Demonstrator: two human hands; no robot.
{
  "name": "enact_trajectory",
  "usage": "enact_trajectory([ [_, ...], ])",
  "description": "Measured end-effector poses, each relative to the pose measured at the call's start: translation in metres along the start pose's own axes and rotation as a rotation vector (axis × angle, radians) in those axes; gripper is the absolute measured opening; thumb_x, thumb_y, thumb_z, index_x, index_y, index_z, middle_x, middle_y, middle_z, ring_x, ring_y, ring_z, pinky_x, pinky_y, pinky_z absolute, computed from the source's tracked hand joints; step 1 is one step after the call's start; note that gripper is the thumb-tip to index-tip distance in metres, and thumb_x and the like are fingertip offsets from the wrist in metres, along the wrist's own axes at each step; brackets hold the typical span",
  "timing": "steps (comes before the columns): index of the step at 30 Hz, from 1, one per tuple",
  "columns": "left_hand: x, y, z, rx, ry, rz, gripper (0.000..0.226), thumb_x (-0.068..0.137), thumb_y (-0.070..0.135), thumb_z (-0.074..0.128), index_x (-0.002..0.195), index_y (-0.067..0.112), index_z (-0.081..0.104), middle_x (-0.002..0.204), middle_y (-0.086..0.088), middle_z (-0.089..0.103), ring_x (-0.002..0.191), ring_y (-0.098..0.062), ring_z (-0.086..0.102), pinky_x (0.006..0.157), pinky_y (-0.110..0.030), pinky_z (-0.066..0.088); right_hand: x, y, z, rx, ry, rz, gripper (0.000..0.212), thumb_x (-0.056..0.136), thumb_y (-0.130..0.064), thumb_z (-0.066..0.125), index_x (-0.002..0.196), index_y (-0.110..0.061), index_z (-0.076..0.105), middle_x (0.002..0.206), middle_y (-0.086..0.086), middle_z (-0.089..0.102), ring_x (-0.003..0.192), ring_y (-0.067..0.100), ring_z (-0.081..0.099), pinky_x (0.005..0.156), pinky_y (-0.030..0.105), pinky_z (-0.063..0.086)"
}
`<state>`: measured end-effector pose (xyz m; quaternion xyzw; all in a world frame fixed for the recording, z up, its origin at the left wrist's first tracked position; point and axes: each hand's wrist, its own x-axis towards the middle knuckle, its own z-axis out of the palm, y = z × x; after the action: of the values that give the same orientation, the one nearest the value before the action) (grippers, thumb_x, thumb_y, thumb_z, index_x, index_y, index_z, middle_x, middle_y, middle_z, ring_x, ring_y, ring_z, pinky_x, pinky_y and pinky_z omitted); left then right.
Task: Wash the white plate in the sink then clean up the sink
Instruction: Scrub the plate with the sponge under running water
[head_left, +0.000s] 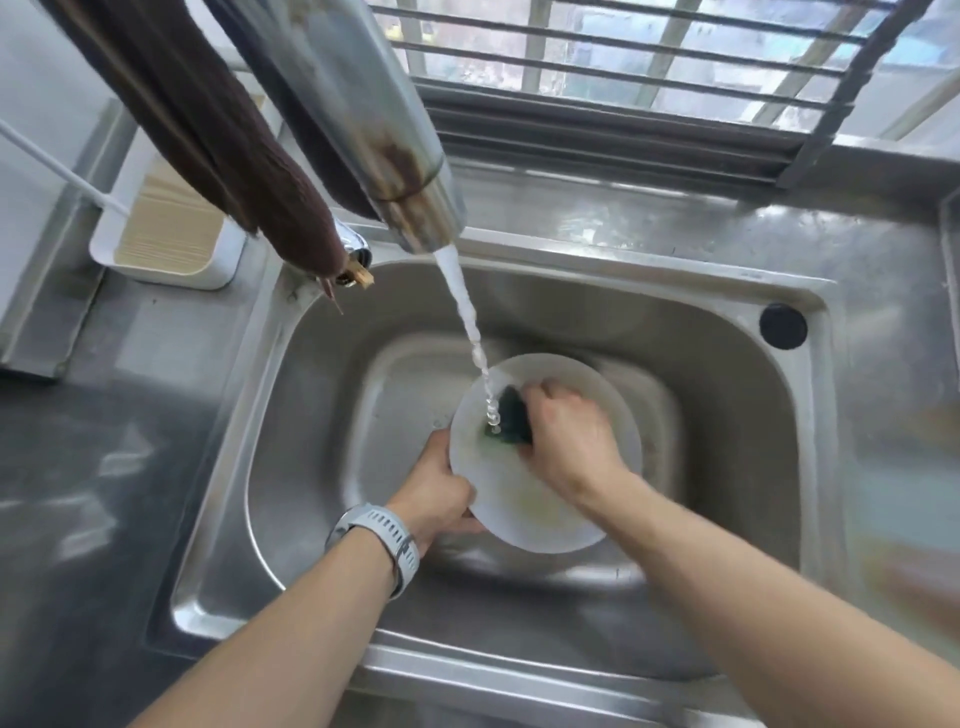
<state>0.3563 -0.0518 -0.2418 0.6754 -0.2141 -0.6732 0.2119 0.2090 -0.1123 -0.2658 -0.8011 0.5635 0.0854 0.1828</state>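
White plate (524, 499) over the steel sink (727, 415) centre, left hand (436, 488) gripping its left rim, right hand (566, 436) clutching a dark scouring pad (511, 415) against it, tap water (467, 322) striking the pad

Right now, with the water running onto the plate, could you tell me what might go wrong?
The left hand grips only the plate's wet edge, so it could slip while the right hand scrubs with the sponge. The stream lands on the plate and may splash beyond the sink.
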Motion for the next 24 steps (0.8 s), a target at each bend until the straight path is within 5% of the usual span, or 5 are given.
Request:
enact_trajectory([
  [4, 0.000, -0.003, -0.001, -0.004, 0.006, -0.024, 0.055, 0.091, -0.017, 0.044, 0.116, 0.032, 0.047, 0.117, 0.010, 0.060, 0.117, -0.034, 0.065, 0.066, -0.037, 0.066, -0.042, 0.035, -0.011, -0.105, -0.074, 0.152, 0.043, 0.082, -0.029, 0.068, 0.123, -0.018, 0.058, 0.111, 0.004, 0.066, 0.098, 0.030, 0.065, 0.073, 0.036, 0.050],
  [9, -0.005, 0.003, 0.001, 0.013, -0.016, -0.001, 0.048, 0.093, -0.015, 0.044, 0.108, 0.029, 0.054, 0.104, 0.004, 0.065, 0.100, -0.024, 0.069, 0.067, -0.035, 0.066, -0.030, -0.016, 0.007, 0.041, -0.039, -0.047, 0.033, 0.082, -0.025, 0.066, 0.112, -0.013, 0.058, 0.103, 0.009, 0.063, 0.089, 0.036, 0.064, 0.060, 0.037, 0.038],
  [13, -0.001, -0.003, -0.005, -0.014, 0.008, -0.051, 0.059, 0.089, -0.019, 0.043, 0.126, 0.026, 0.048, 0.123, 0.001, 0.061, 0.116, -0.035, 0.066, 0.063, -0.036, 0.065, -0.004, 0.028, -0.007, -0.010, -0.012, 0.151, 0.041, 0.082, -0.025, 0.067, 0.121, -0.013, 0.058, 0.108, 0.009, 0.064, 0.092, 0.035, 0.065, 0.066, 0.036, 0.045],
  [18, -0.011, 0.001, -0.002, -0.022, -0.040, -0.053, 0.055, 0.088, -0.017, 0.044, 0.112, 0.032, 0.050, 0.120, -0.001, 0.063, 0.109, -0.029, 0.068, 0.060, -0.031, 0.064, -0.060, 0.004, -0.008, 0.076, -0.142, 0.074, 0.038, 0.082, -0.037, 0.064, 0.113, -0.018, 0.055, 0.105, 0.002, 0.063, 0.091, 0.031, 0.065, 0.070, 0.037, 0.051],
  [24, -0.012, 0.002, -0.012, -0.036, -0.024, -0.064, 0.059, 0.090, -0.016, 0.047, 0.130, 0.027, 0.045, 0.127, 0.002, 0.061, 0.112, -0.033, 0.069, 0.074, -0.041, 0.067, -0.011, 0.021, -0.012, 0.110, -0.033, 0.160, 0.038, 0.080, -0.043, 0.067, 0.108, -0.017, 0.063, 0.100, 0.007, 0.065, 0.086, 0.034, 0.065, 0.062, 0.032, 0.039],
])
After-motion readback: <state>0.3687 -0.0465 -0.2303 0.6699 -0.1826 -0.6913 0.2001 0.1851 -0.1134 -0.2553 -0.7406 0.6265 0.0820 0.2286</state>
